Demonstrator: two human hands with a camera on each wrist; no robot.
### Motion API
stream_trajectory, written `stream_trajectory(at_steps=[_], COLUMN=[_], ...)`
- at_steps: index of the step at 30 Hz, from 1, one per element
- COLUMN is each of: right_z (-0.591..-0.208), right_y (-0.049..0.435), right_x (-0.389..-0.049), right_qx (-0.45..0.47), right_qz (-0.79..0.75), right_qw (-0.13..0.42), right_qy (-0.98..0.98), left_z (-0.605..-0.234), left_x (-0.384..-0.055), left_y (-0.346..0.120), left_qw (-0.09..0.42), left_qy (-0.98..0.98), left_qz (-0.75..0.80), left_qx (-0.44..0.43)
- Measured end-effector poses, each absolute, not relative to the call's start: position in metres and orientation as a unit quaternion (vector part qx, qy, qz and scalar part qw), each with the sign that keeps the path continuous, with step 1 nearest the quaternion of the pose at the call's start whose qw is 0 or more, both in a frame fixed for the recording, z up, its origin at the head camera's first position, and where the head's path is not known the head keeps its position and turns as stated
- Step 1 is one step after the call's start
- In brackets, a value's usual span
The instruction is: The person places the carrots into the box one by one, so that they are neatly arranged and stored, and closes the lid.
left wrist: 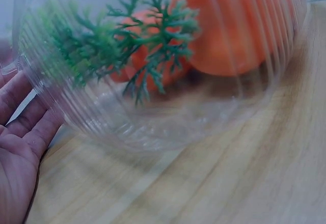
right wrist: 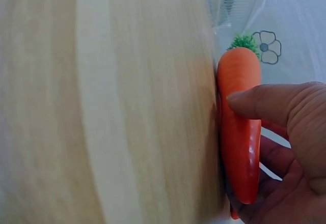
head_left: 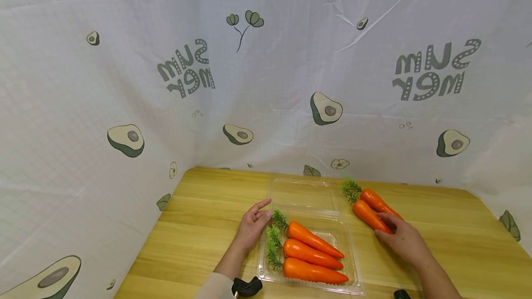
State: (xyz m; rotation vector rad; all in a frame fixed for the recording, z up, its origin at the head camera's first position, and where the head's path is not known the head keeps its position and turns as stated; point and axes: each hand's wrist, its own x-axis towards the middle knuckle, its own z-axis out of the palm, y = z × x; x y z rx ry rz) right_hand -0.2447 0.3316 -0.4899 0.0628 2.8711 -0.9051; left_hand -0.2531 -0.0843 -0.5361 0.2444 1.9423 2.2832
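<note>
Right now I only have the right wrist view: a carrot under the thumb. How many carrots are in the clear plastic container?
Observer: Three carrots, lying side by side in the clear plastic container.
Operator: Which way do their tops point?
Observer: The green tops point left in the head view.
Operator: And the left hand?
Observer: The left hand is at the container's left side, fingers beside its wall; I can't confirm firm contact.
</note>
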Motion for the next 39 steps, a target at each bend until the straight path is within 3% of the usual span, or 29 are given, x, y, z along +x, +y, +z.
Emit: stream_trajectory(at_steps=[13, 26, 39], right_z=[-0.49, -0.474, -0.452], right_y=[0.331, 0.324, 0.303], right_x=[-0.239, -0.234, -0.225], right_qx=[0.018, 0.043, 0.011], right_qz=[-0.295, -0.313, -0.319], right_qw=[0.036, 0.047, -0.004], right_qy=[0.955, 0.948, 0.948], left_z=[-0.536, -0.537, -0.537], left_x=[-0.252, -0.253, -0.254], left_y=[-0.085, -0.084, -0.084], left_qw=[0.066, 0.06, 0.063], left_qy=[0.645, 0.646, 0.641], left_qz=[0.757, 0.756, 0.761], left_qx=[0.085, 0.082, 0.082])
